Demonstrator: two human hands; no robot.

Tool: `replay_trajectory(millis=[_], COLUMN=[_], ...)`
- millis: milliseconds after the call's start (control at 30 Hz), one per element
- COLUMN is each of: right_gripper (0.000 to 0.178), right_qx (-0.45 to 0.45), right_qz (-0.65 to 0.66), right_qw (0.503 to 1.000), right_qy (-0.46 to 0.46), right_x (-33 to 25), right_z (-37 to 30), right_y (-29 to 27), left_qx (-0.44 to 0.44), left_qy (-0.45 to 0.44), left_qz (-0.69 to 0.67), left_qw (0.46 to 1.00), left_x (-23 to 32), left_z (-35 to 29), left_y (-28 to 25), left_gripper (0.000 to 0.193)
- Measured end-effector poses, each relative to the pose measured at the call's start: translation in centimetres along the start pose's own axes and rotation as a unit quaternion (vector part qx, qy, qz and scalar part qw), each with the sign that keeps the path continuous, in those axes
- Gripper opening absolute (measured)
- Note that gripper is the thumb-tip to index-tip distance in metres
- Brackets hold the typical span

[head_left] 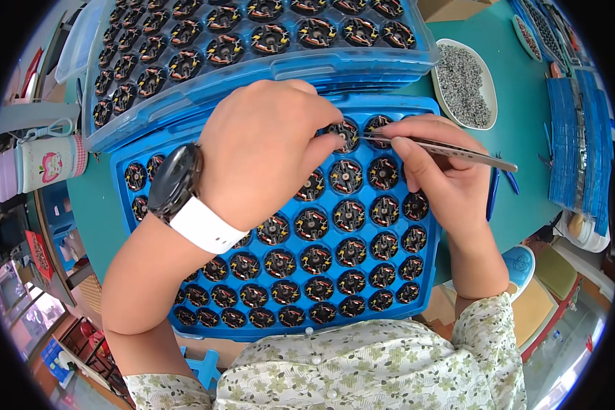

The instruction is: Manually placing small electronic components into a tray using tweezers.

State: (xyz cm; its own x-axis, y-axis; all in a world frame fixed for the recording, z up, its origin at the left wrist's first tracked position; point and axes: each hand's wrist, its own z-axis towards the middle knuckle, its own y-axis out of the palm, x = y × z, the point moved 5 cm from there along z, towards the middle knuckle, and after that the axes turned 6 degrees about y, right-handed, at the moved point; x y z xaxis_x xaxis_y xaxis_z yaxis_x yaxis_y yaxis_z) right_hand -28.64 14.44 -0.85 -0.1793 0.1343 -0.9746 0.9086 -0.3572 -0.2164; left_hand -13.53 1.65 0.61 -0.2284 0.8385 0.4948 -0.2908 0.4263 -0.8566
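Round black component (350, 140) sits in its pocket of the blue tray (417, 104), just beneath the left hand's fingertips and at the tips of the tweezers (473, 156). The step in hand looks like fine placing or adjusting on this one piece: the left hand (270, 140) comes over from its own side, thumb and forefinger drawn close together at the component's left edge — whether they pinch the rim or some tiny part, I cannot tell. The right hand (436, 154) grasps the tweezers between thumb and fingers, their points reaching leftward to the component's right side. The next move seems to call for steady left fingers and very small motions of the tweezer points (a slip could well bend a wire).

As for looks, the component is a dark disc, partly covered by the fingers; its neighbours below the grip show it better — black bodies, a pale metallic round at the centre, and bits of red, yellow and white around it. Beyond the grip, away from the body, a clear-rimmed upper tray (287, 66) holds more of the kind; past the right hand, a white dish (493, 113) carries small silvery pieces (462, 82).
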Motion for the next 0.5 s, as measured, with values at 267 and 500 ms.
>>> replay_trajectory(millis=[267,500], right_gripper=[0.015,0.013], right_qx=[0.002,-0.003], right_qz=[-0.013,-0.030], right_qw=[1.000,0.999], right_qy=[0.000,-0.032], right_x=[0.14,0.21], right_z=[-0.05,-0.03], right_y=[0.04,0.00], left_qx=[0.052,0.053], left_qy=[0.009,0.008], left_qz=[-0.044,-0.062], left_qw=[0.998,0.997], left_x=[-0.52,-0.57], left_z=[0.12,0.12], left_y=[0.26,0.33], left_gripper=[0.019,0.020])
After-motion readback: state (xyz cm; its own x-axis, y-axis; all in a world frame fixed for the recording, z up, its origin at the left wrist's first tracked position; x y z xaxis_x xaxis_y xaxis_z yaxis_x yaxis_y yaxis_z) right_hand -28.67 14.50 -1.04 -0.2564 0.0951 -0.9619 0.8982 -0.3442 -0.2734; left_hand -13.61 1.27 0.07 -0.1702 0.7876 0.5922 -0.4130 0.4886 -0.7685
